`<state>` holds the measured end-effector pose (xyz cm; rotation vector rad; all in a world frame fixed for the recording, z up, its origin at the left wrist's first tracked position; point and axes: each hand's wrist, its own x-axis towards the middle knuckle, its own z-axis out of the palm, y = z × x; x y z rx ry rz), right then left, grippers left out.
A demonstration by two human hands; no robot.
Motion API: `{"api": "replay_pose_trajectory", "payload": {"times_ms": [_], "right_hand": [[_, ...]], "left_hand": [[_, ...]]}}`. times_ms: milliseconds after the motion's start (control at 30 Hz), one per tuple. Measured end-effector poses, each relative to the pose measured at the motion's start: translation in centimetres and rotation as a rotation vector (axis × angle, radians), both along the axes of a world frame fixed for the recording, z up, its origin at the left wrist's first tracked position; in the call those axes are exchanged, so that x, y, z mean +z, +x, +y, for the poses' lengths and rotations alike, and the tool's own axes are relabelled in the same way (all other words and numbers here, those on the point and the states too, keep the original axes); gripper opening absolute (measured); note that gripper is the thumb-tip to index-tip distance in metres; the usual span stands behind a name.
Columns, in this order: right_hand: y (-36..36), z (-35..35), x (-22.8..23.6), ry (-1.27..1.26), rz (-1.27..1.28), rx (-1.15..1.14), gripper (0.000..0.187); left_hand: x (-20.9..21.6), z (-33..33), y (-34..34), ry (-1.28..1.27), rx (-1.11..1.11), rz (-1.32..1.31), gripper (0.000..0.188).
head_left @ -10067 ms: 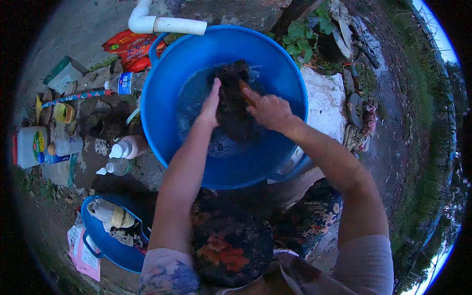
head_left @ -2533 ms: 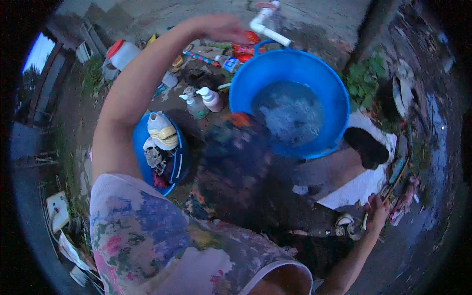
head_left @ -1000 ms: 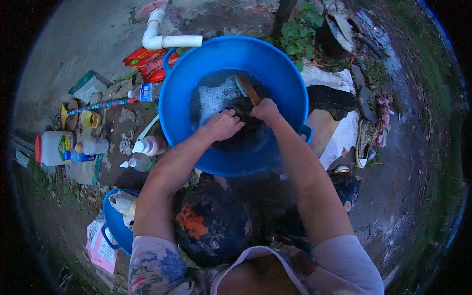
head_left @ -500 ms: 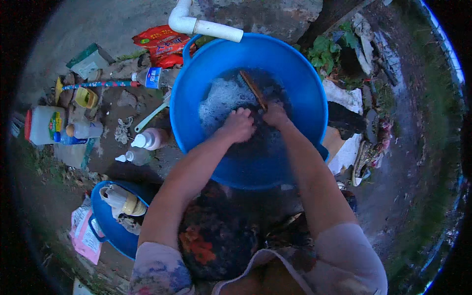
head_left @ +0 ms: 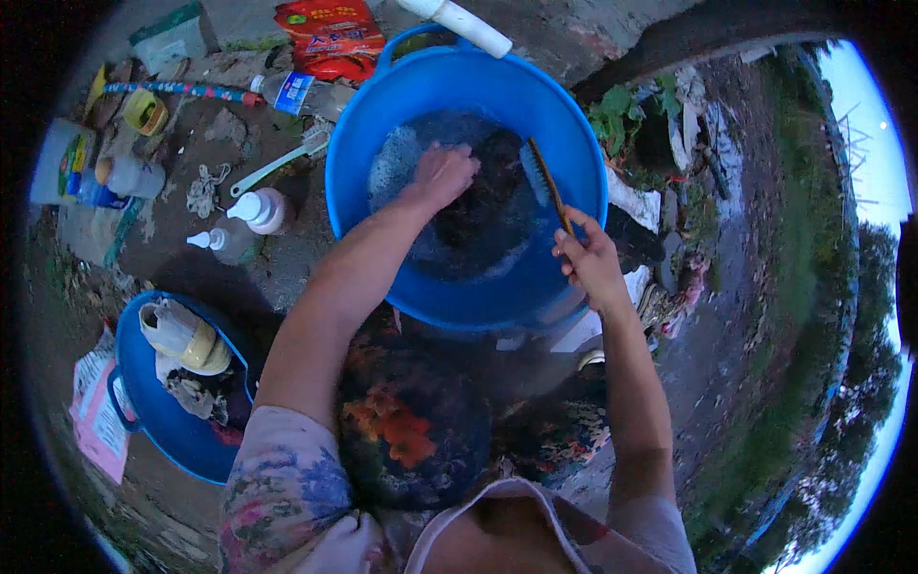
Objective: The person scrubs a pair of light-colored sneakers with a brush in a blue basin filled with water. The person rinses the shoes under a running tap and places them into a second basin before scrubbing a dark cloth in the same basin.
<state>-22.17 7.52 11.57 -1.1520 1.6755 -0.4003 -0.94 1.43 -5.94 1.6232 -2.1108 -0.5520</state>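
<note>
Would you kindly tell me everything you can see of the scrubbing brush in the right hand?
The scrubbing brush is long and narrow, with a brownish handle that looks like wood and a strip of dark bristles along one side of its head. The right hand grips the handle's lower end, near the rim of the big blue tub. The brush tilts up and away, its head reaching over the dark wet cloth in the soapy water. Whether the bristles touch the cloth cannot be told.

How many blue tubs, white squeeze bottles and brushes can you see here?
Blue tubs: 2, the big tub and the small tub.
White squeeze bottles: 2, one bottle and another.
Brushes: 1, the brush in the right hand.
Total: 5.
</note>
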Motion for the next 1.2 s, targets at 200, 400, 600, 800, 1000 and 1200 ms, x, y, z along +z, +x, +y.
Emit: {"api": "replay_pose_trajectory", "payload": {"times_ms": [200,400,600,800,1000,1200], "right_hand": [[0.0,2.1,2.2,-0.133,0.095,0.315,0.041],[-0.3,2.0,2.9,-0.156,0.187,0.508,0.04],[3.7,-2.6,-4.2,0.15,0.105,-0.005,0.051],[5.3,-4.3,-19.9,-0.107,0.617,0.341,0.057],[1.5,-8.1,-20.9,-0.178,0.468,0.419,0.056],[1.3,-4.4,-1.6,0.016,0.035,0.139,0.044]], "left_hand": [[4.1,-0.3,1.6,-0.003,0.069,0.032,0.01],[5.9,0.3,1.8,-0.211,0.163,-0.051,0.01],[2.1,-0.4,-0.7,-0.02,0.097,-0.09,0.017],[-3.5,3.1,-2.3,0.167,-0.053,-0.234,0.019],[-2.4,0.2,-0.3,0.294,-0.048,0.082,0.018],[0.9,-1.4,-0.2,0.25,0.045,0.435,0.019]]}}
